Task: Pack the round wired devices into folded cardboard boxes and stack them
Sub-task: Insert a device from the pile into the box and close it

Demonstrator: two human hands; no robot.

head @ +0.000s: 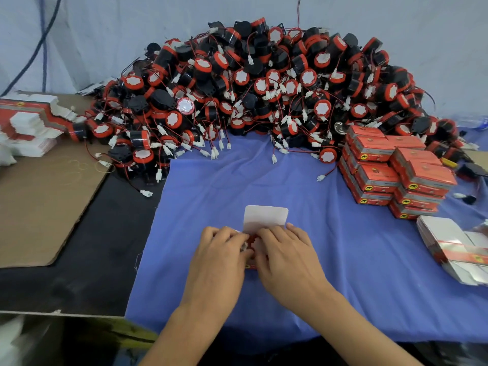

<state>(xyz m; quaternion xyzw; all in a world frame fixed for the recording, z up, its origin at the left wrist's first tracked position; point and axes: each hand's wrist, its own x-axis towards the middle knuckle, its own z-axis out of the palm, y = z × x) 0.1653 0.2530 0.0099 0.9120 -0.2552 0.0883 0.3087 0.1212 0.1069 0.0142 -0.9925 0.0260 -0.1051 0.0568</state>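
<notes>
Together, left hand (pixel 220 250) and right hand (pixel 286 250) in a curled grip on one open-flapped cardboard box (pixel 265 219).

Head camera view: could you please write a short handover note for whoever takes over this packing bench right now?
Left hand and right hand both grip one small red-and-white cardboard box on the blue cloth, its white flap open and pointing away; fingers hide whether a device is inside.
Done: a stack of closed red cardboard boxes stands at the right.
Left: a large pile of round black-and-red wired devices lies at the back; flat white-and-red box blanks wait at near right, more at far left.
Next, probably: close this box and stack it.
</notes>
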